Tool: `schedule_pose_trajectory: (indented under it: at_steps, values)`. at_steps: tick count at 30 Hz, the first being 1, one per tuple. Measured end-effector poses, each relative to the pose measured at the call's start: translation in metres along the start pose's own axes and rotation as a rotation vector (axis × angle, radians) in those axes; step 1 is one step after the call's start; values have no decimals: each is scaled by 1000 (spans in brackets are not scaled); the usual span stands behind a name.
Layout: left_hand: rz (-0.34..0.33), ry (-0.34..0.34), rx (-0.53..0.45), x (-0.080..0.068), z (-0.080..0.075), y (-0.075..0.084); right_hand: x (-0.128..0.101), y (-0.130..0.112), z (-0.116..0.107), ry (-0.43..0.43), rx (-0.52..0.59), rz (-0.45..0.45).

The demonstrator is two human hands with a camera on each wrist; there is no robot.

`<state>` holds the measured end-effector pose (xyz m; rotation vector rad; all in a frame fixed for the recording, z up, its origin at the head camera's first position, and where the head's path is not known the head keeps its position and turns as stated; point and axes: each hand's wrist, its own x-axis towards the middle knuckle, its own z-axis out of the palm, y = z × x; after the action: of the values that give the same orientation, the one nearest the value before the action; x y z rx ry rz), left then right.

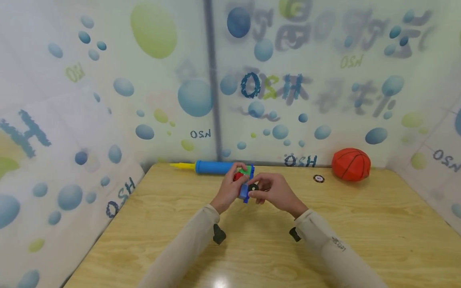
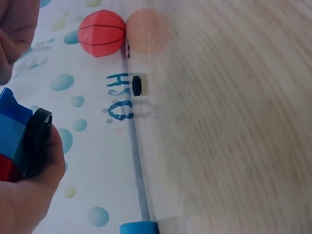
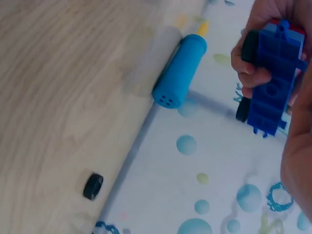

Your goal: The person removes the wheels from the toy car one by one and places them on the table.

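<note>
Far left: patterned wall (image 1: 68,168) with blue and green bubbles, "H2O" lettering mirrored. It runs round the back and right of the wood-grain table (image 1: 155,224) too. Along the table's back edge, blue pump-like cylinder (image 1: 212,167) lies on its side, yellow nozzle (image 1: 183,166) pointing left; its right end sits behind the left hand (image 1: 227,190).

Left hand, pale sleeve (image 1: 183,248), black item (image 1: 218,234) at the wrist: fingers curled round a toy vehicle (image 1: 243,191), firm grip. Toy is up in front of the person, mid-table, blue with red and green parts. Right wrist view shows its blue underside: two black wheels (image 3: 250,46) along one side, bare stubs (image 3: 282,125) on the other.

Right hand (image 1: 275,190), just right of the toy: thumb and fingertips close together, pinching a black wheel (image 1: 253,187) by the toy's side; whether it touches a stub, can't tell. Matching sleeve (image 1: 335,244), some lettering, another black item at the wrist.

Between cylinder and chip, a loose black wheel (image 3: 93,186) stands on edge on the table, seen in both wrist views. Next, round dark-rimmed chip (image 1: 318,178), flat. Far right: red ball (image 1: 351,165), black lines, slightly dented, near the back wall.
</note>
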<state>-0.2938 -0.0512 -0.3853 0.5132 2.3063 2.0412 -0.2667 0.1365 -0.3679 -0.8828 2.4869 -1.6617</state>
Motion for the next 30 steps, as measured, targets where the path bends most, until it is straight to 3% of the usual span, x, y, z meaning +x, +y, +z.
schedule_pose_trajectory:
  at_steps: [7, 15, 19, 25, 30]
  values:
    - [-47, 11, -117, 1, -7, 7, -7, 3, -31, -73, -80, 20]
    - [-66, 15, -171, -2, -13, 8, -12, 26, -59, -104, -214, 78]
    - [-71, 20, -179, -3, -15, 7, -14, 36, -67, -53, -326, 106]
    - [-82, 14, -200, -5, -16, 8, -16, 49, -77, 50, -332, 199]
    - [-111, 14, -219, -5, -16, 9, -17, 60, -83, 55, -397, 196]
